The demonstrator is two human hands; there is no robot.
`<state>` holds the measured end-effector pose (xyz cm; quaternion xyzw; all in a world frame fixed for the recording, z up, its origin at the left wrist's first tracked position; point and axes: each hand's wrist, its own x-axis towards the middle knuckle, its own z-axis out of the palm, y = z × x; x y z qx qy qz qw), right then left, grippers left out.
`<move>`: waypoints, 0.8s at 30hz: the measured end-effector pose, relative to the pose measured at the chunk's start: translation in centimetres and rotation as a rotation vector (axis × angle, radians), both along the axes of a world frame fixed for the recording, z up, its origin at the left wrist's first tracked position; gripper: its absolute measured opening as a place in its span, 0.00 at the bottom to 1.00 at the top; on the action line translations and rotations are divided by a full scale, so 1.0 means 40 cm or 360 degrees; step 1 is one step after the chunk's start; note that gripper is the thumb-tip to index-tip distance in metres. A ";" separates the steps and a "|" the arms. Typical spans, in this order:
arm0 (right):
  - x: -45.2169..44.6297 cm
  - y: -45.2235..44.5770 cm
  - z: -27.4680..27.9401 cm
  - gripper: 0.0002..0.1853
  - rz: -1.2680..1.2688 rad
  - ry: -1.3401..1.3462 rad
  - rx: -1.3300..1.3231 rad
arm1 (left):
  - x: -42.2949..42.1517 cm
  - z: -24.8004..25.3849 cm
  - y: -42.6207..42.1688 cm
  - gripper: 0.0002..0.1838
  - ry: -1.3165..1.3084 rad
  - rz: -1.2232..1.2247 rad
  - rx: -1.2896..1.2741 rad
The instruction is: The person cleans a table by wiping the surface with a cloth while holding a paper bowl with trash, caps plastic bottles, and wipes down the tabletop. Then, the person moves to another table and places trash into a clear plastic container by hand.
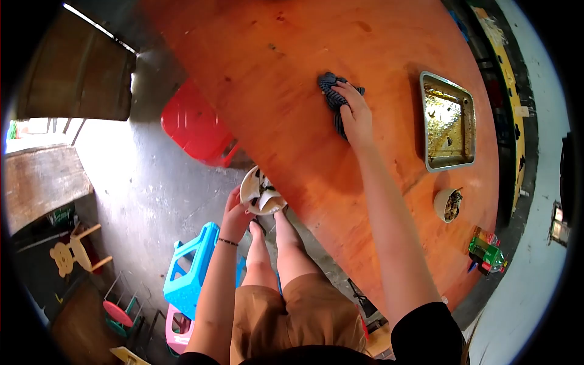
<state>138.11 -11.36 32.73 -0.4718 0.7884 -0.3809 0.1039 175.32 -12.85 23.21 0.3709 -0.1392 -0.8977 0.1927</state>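
The striped cloth (331, 85) lies bunched on the table (292, 109), gripped under your right hand (357, 120). Your left hand (233, 219) holds a bowl (246, 187) with scraps inside at the table's left edge. Dark specks (272, 47) dot the far tabletop. On the right, oily residue coats the metal tray (450, 168); nearer you, a small bowl (440, 205) contains dark bits.

- Left grip (236, 214): fingers curled, holding, near my legs.
- Left forearm (214, 286) rises from the bottom edge, leaning slightly right in view; wrist (228, 241) bare except for a thin dark band.
- Right grip (356, 112): reached farther out, palm down, fingers bent, thumb apart.
- Right arm (395, 231) extended, slanting up-left in view.
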 end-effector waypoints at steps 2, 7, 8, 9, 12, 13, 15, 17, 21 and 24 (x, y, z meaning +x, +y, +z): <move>0.059 -0.003 -0.004 0.23 0.0072 0.0005 -0.0007 | 0.000 0.004 -0.004 0.29 -0.0057 -0.0023 -0.0061; 0.191 0.006 -0.005 0.21 0.0236 -0.0044 -0.0058 | -0.010 0.019 -0.010 0.32 -0.0095 0.0037 -0.0056; 0.218 0.009 -0.005 0.21 0.0241 -0.0050 -0.0081 | -0.008 0.016 -0.011 0.33 -0.0104 0.0008 -0.0071; 0.242 0.013 -0.004 0.21 0.0263 -0.0060 -0.0087 | -0.008 0.011 -0.012 0.33 -0.0100 0.0021 -0.0070; 0.305 0.024 -0.004 0.20 0.0312 -0.0112 -0.0126 | -0.014 0.014 -0.019 0.33 -0.0095 0.0045 -0.0071; 0.328 0.028 -0.003 0.20 0.0328 -0.0148 -0.0121 | -0.015 0.013 -0.021 0.33 -0.0090 0.0048 -0.0079; 0.374 0.039 0.001 0.20 0.0359 -0.0223 -0.0111 | -0.015 0.014 -0.026 0.33 -0.0083 0.0054 -0.0093; 0.418 0.044 0.010 0.20 0.0357 -0.0434 -0.0131 | -0.013 0.019 -0.030 0.33 -0.0118 0.0061 -0.0082; 0.471 0.058 0.015 0.22 0.0304 -0.1082 -0.0149 | -0.002 0.019 -0.033 0.33 -0.0107 0.0076 -0.0070; 0.502 0.057 0.037 0.22 0.0010 -0.1820 -0.0168 | 0.008 0.026 -0.038 0.32 -0.0053 0.0107 -0.0046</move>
